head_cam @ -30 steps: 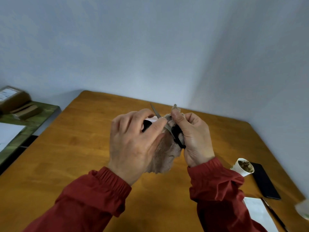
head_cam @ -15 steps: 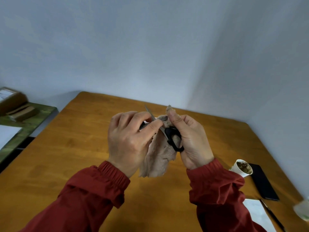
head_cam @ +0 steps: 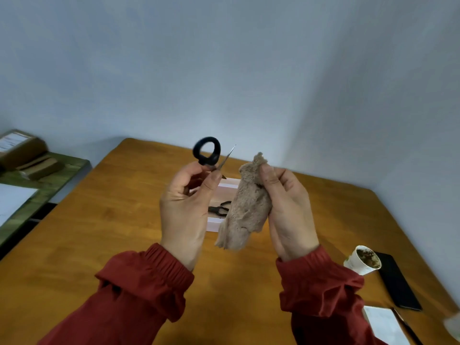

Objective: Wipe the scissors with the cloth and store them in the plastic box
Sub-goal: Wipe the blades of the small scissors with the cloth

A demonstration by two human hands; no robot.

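My left hand (head_cam: 185, 207) pinches a pair of scissors (head_cam: 207, 153) with a black loop handle raised above the fingers and a thin metal blade pointing up to the right. My right hand (head_cam: 288, 210) grips a fuzzy beige cloth (head_cam: 246, 207) that hangs down from its fingers. The two hands are apart, above the wooden table (head_cam: 99, 220). Behind them lies a pale pink plastic box (head_cam: 227, 190), partly hidden, with another dark pair of scissors (head_cam: 219, 209) inside.
At the right stand a white paper cup (head_cam: 362, 262) with brown residue, a black phone (head_cam: 395, 280), a white notepad (head_cam: 384, 324) and a pen. A green side table (head_cam: 49, 180) with brown boxes is at the left. Walls close the table's far and right sides.
The hands have parted: the left pulled the scissors out of the cloth and turned the loop handle upward, the right kept the cloth. The box behind them came into view.
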